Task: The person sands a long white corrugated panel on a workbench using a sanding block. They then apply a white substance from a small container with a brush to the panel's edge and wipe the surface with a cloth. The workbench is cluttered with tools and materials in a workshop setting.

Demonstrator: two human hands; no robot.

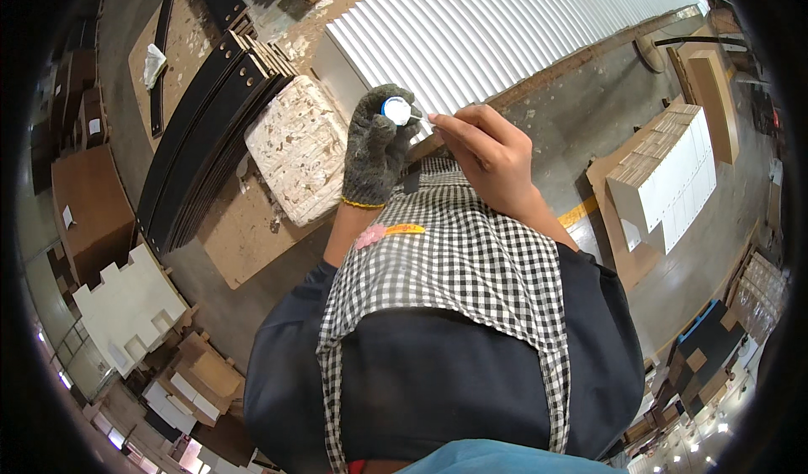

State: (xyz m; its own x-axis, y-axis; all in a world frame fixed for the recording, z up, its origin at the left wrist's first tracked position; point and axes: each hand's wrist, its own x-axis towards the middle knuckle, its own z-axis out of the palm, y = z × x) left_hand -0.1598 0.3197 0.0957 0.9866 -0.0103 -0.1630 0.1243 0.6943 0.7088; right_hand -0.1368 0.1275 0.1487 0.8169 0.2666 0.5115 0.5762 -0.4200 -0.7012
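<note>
At twelve o'clock we held a round, white, blue-edged pot [396, 110], our gloved left hand [370, 148] curled around it, our right hand [491, 150] pinching a thin stick [417, 118] at its three o'clock.

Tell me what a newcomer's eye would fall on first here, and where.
Probably the ridged white stack spreading toward the upper right. By its lower-left corner, the grey-gloved left hand holds a small round white-and-blue container, while the bare right hand pinches a thin stick beside it. Left of the hands, long black boards lie stacked.
</note>
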